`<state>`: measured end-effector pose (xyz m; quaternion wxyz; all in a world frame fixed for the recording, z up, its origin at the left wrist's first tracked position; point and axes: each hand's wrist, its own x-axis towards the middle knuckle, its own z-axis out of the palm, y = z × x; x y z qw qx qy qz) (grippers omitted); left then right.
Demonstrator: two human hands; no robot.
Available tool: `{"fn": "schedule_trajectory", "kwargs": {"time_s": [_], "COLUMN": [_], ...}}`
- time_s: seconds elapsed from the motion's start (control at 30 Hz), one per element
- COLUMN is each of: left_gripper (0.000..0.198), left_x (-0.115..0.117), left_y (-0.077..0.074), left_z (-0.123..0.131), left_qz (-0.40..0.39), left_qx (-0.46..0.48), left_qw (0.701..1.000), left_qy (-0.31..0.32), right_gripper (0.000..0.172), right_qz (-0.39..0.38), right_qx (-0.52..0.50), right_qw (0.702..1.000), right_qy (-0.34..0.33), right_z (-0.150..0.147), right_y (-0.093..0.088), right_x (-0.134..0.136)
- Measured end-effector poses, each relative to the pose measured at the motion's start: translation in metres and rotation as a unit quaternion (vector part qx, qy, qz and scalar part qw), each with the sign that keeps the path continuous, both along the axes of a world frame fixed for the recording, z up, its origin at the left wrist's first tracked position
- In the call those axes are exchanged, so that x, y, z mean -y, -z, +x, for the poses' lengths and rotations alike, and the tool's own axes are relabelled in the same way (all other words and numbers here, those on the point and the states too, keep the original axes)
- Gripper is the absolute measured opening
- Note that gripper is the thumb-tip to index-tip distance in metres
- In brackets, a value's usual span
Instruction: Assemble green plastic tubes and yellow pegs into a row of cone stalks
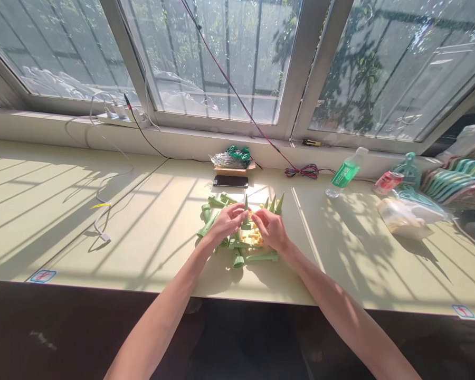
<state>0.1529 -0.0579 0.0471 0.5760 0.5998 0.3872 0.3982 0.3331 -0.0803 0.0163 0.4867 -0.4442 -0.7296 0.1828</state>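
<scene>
My left hand (227,220) is closed around a pointed green plastic cone (246,202), its tip upward. Close beside it, my right hand (271,228) has thumb and finger pinched together near the cone; whatever is between them is too small to make out. Small yellow pieces (255,238) lie in a heap beneath and between the hands. Around my left hand are several green tube-like plastic parts (238,258), some lying across each other. Several more pointed green cones (279,203) stand upright just beyond my right hand.
Behind the pile are a phone (230,181) and a small cardboard box (233,171) with plastic wrap. To the right stand a green-labelled bottle (343,174), a red can (388,182) and a plastic bag (404,219). A white cable (98,224) lies at left.
</scene>
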Motion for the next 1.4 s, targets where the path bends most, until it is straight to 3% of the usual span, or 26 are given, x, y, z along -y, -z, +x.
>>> {"fn": "schedule_trajectory", "kwargs": {"time_s": [0.07, 0.23, 0.63, 0.93, 1.13, 1.4], "left_gripper": [0.042, 0.04, 0.043, 0.057, 0.055, 0.041], "left_x": [0.001, 0.001, 0.0, -0.004, -0.004, -0.005], "left_y": [-0.003, -0.004, -0.002, 0.007, 0.008, 0.006], "left_z": [0.0, 0.001, -0.002, -0.003, -0.002, 0.0], "left_qz": [-0.003, -0.014, 0.006, 0.086, 0.099, 0.099], "left_qx": [-0.006, 0.001, -0.017, -0.057, -0.067, -0.054], "left_qw": [1.0, 0.999, 1.0, 0.995, 0.993, 0.992], "left_qy": [-0.015, -0.041, -0.013, -0.01, -0.014, -0.061], "right_gripper": [0.024, 0.023, 0.024, 0.043, 0.048, 0.02], "right_qz": [-0.012, -0.005, -0.005, 0.017, 0.024, -0.013], "right_qx": [-0.023, -0.021, -0.006, 0.056, 0.061, -0.012], "right_qw": [1.0, 0.999, 1.0, 0.998, 0.998, 0.999], "right_qy": [-0.015, -0.024, -0.017, -0.003, -0.003, -0.045], "right_z": [0.0, 0.001, 0.002, 0.001, 0.001, -0.001], "right_y": [-0.001, 0.0, 0.004, 0.009, 0.012, 0.003], "right_x": [0.001, 0.0, -0.004, -0.005, -0.007, -0.001]}}
